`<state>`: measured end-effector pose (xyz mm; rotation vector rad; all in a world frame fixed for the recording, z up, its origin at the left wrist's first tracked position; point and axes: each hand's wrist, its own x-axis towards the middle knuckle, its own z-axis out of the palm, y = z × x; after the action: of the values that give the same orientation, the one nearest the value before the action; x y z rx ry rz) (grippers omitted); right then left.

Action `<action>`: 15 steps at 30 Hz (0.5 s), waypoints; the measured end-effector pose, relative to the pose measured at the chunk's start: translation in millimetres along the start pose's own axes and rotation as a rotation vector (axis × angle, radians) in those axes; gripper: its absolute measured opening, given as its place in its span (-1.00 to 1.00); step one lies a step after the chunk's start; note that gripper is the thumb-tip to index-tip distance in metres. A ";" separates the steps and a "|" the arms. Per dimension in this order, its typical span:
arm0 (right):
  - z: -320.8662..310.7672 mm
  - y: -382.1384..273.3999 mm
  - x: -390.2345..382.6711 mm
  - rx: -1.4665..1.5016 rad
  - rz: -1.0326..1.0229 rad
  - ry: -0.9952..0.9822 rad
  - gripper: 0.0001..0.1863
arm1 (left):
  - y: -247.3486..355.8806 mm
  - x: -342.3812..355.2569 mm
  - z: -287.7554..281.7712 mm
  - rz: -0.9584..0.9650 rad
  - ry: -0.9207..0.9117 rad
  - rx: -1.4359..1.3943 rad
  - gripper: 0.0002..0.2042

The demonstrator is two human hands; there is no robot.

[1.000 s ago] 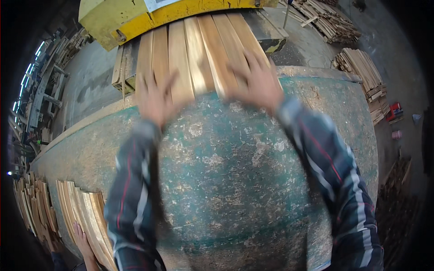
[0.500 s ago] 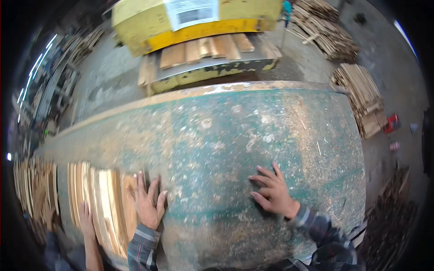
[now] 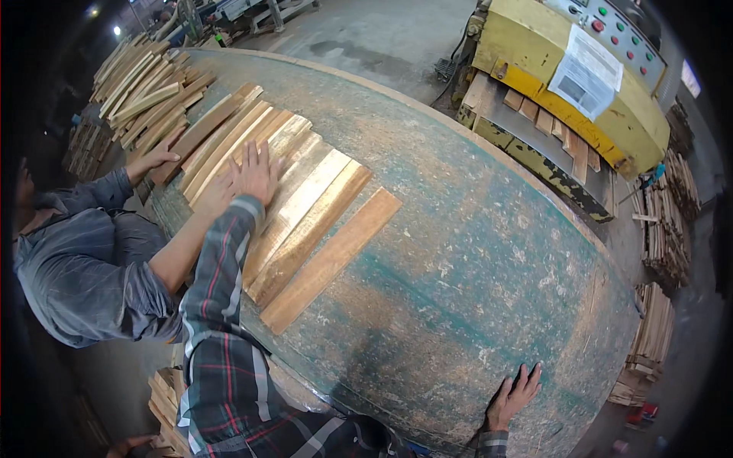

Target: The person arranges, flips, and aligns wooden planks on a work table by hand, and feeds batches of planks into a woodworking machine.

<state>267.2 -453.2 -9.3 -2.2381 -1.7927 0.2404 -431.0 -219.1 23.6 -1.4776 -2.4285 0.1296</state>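
My left hand (image 3: 258, 174) reaches far to the left and lies with spread fingers on a row of wooden slats (image 3: 309, 200) on the worn green table (image 3: 466, 282). Beside it, partly overlapped by it, is a co-worker's hand (image 3: 216, 192) on the same slats. The co-worker's other hand (image 3: 159, 156) touches a darker slat (image 3: 205, 136) at the row's far left. A single reddish-brown slat (image 3: 333, 258) lies slightly apart from the row's right side. At the table's near right, my right hand (image 3: 517, 395) rests on the surface, fingers stretched out, holding nothing.
A loose heap of slats (image 3: 149, 88) covers the table's far left end. Beyond the far edge stands a yellow machine (image 3: 527, 46) with boards (image 3: 553, 126) on its bed. More bundled wood (image 3: 653, 324) stands on the floor at the right, and a stack (image 3: 164, 401) is at lower left.
The view has swung to the left. My left hand has moved left, farther onto the slats, beside the co-worker's hand. My right hand stays open on the table, now nearer its edge.
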 end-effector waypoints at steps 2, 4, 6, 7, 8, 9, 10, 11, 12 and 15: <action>-2.2 3.2 1.9 -0.030 0.012 0.011 -0.40 | 11.9 29.1 -2.1 -0.044 -0.062 0.019 -0.26; -0.8 4.8 2.7 -0.049 0.021 0.013 -0.41 | 17.5 52.8 7.7 -0.135 -0.157 0.085 -0.19; 3.7 3.8 2.5 -0.047 0.031 -0.011 -0.42 | 11.0 61.5 25.2 -0.271 -0.242 -0.029 -0.17; 4.0 1.9 2.5 -0.051 0.041 -0.017 -0.42 | 8.4 65.3 33.0 -0.397 -0.324 -0.132 -0.15; 4.0 0.3 2.5 -0.045 0.038 -0.017 -0.42 | 3.7 65.0 40.0 -0.409 -0.267 -0.138 -0.12; 3.8 -1.5 2.3 -0.035 0.034 -0.020 -0.43 | 2.9 65.1 47.0 -0.403 -0.274 -0.126 -0.12; 1.0 -7.6 3.0 -0.040 0.054 -0.028 -0.43 | 10.6 64.5 46.0 -0.398 -0.268 -0.172 -0.11; -2.5 -13.9 5.9 -0.082 0.045 0.003 -0.44 | 18.1 63.5 43.4 -0.395 -0.261 -0.215 -0.10; -4.1 -17.7 8.9 -0.112 0.016 0.032 -0.45 | 15.7 61.2 41.0 -0.374 -0.215 -0.224 -0.09; 2.4 -2.0 -2.4 -0.147 -0.030 0.041 -0.44 | 29.4 44.2 23.8 -0.336 -0.210 -0.195 -0.09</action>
<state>264.2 -454.9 -11.1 -2.2940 -1.8768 0.0574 -431.9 -164.7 3.2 -1.1519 -2.8932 -0.0277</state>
